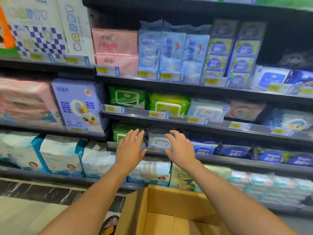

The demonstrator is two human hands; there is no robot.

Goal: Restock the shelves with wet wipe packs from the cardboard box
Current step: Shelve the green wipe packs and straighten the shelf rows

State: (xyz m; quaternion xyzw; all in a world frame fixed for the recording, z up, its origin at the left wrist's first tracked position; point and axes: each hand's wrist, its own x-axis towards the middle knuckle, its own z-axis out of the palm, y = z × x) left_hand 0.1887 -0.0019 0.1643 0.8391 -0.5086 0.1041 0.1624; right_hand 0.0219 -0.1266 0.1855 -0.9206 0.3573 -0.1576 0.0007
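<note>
Shop aisle, dark shelf [220, 161]; L hand [130, 148] & R hand [180, 149] fingers straight, flanking pale pack [160, 141]; box [169, 197] below.

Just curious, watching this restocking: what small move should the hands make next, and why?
Probably nudge the pale wipe pack back and square: left hand and right hand flank it with fingers open, and it sits at the shelf lip.

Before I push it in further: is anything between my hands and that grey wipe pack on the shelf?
Nothing visible. The left hand and right hand flank the grey wipe pack on the shelf. A green pack sits just left of it.
</note>
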